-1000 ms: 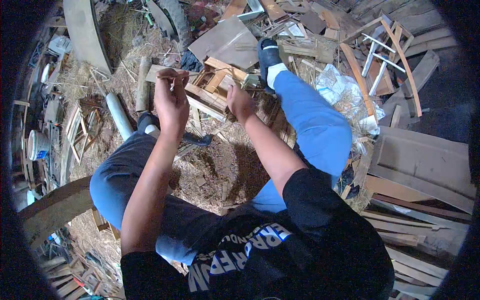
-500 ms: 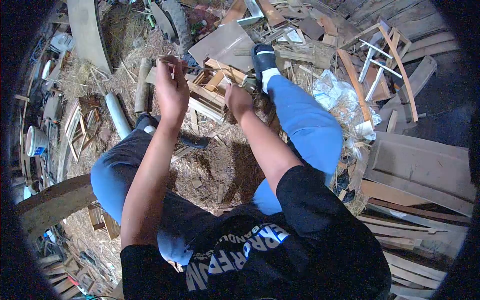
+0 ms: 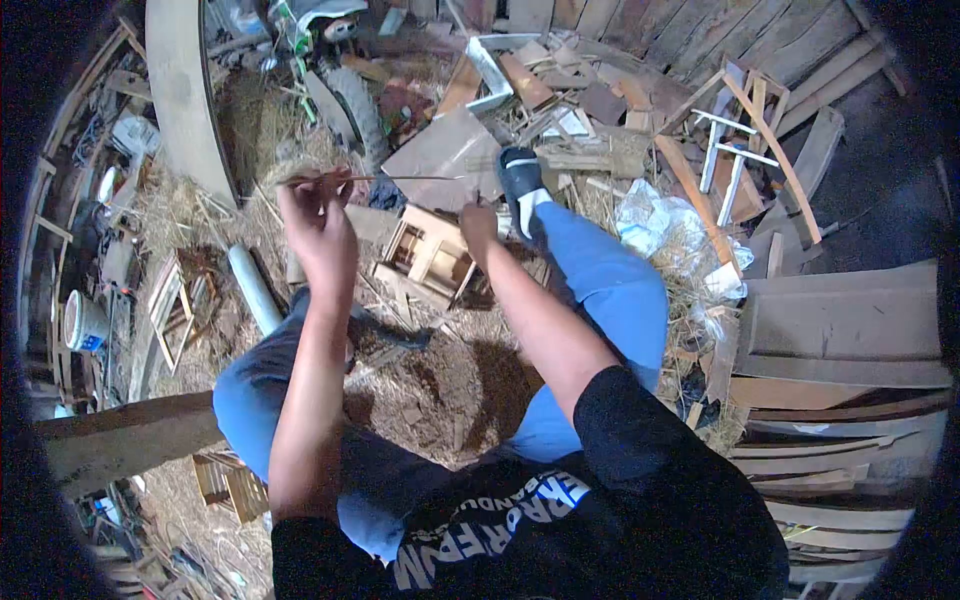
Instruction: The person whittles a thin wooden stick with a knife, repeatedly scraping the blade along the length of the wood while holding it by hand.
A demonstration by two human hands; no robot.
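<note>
My left hand [image 3: 322, 225] is raised, its fingers pinched round one end of a thin brown stick [image 3: 405, 178]. The stick points right across the view, its far tip above my right hand [image 3: 482, 228]. That hand is closed, with its fingertips upward; what it holds, if anything, I cannot make out. Between and below the hands, a small wooden structure [image 3: 440, 258] of pale slats and panels, with openings in it, stands on the straw-covered ground in front of my legs. My right hand overlaps its right edge in this view.
A shoe [image 3: 520, 185] on my outstretched leg lies near wood scraps [image 3: 570, 120] and a flat board [image 3: 440, 155]. A motorbike wheel [image 3: 352, 115] stands behind. White plastic [image 3: 650, 215] lies right, a grey pipe [image 3: 255, 290] and a bucket [image 3: 85, 322] left.
The view has tilted upward, bringing more of the motorbike into sight. The stick now lies nearly level across the view. The wooden structure shows from a different angle, more of its panelled face visible.
</note>
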